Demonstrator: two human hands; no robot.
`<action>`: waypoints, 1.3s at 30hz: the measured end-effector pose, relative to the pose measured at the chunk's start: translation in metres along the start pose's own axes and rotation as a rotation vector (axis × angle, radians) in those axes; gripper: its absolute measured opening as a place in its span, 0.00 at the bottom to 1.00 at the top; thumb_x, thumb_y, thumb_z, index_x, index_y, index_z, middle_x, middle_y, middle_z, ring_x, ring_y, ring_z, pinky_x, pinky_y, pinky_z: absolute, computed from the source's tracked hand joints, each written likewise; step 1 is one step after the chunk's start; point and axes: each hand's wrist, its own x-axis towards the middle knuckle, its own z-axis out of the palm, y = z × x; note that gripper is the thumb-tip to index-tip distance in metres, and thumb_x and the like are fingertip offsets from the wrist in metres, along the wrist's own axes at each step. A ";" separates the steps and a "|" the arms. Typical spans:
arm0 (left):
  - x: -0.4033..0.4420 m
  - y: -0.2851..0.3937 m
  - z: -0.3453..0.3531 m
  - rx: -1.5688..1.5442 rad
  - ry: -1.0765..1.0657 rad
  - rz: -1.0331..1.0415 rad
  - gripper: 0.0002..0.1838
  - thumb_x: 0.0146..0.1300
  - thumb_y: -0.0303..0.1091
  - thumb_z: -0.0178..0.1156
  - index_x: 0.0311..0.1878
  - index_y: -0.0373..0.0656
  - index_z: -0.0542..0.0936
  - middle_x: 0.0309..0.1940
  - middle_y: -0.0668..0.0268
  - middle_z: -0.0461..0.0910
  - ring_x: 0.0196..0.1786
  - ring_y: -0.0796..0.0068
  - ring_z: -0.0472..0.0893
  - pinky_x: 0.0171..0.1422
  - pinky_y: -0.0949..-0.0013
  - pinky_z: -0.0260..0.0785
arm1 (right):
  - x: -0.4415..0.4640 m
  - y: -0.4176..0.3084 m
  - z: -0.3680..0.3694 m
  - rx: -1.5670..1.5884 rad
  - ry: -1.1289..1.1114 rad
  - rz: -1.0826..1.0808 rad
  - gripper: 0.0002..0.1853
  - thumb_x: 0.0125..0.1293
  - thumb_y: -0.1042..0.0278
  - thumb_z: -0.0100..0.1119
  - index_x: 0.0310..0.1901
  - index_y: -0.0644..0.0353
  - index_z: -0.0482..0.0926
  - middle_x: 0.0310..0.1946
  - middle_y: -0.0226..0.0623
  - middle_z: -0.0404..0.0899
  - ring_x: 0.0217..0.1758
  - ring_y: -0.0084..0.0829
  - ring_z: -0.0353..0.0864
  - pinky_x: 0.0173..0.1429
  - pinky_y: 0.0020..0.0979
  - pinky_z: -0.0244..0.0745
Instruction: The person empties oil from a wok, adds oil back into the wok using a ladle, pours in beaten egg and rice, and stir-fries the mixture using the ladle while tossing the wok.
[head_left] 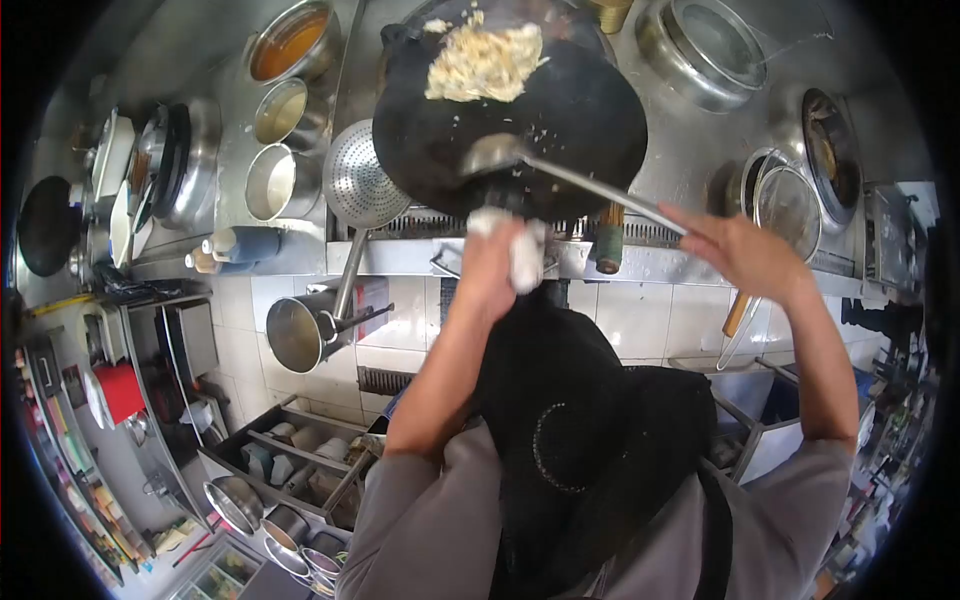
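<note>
My left hand [490, 268] is closed around a white cloth [524, 258] at the near side of a big dark wok [420, 130], where the wok's handle is covered. In my right hand [742, 252] is the long metal handle of a ladle [495, 154], its bowl over the near half of the wok. Pale, yellowish pieces of food [485, 62] are heaped toward the wok's far side, with a few bits scattered on the dark metal. I cannot make out what exactly the food is.
Left of the wok lies a perforated skimmer [362, 175], beside metal pots [283, 182] and one with orange liquid [290, 50]. Sauce bottles [245, 245] lie near the counter's edge. On the right are metal bowls [705, 50], a wire strainer [788, 208] and a green-wrapped handle [609, 245].
</note>
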 end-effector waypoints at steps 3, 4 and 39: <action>0.047 0.021 0.018 -0.048 -0.022 0.001 0.09 0.70 0.31 0.58 0.49 0.37 0.78 0.40 0.54 0.86 0.34 0.68 0.83 0.32 0.65 0.77 | 0.047 -0.005 0.005 -0.155 0.234 -0.061 0.27 0.79 0.54 0.53 0.77 0.36 0.65 0.34 0.58 0.83 0.38 0.60 0.84 0.45 0.56 0.77; 0.073 -0.015 0.000 -0.065 -0.029 0.099 0.09 0.69 0.32 0.59 0.48 0.38 0.78 0.38 0.56 0.85 0.32 0.68 0.82 0.31 0.65 0.76 | 0.079 0.011 0.023 -0.151 0.286 -0.039 0.27 0.79 0.53 0.52 0.78 0.37 0.65 0.33 0.58 0.83 0.36 0.60 0.84 0.45 0.55 0.77; 0.162 0.002 -0.052 -0.080 -0.094 0.083 0.06 0.63 0.22 0.60 0.43 0.34 0.78 0.34 0.60 0.82 0.32 0.69 0.83 0.30 0.64 0.76 | 0.083 -0.069 0.126 0.085 0.391 0.196 0.26 0.75 0.65 0.58 0.73 0.51 0.72 0.34 0.61 0.83 0.38 0.63 0.85 0.44 0.53 0.78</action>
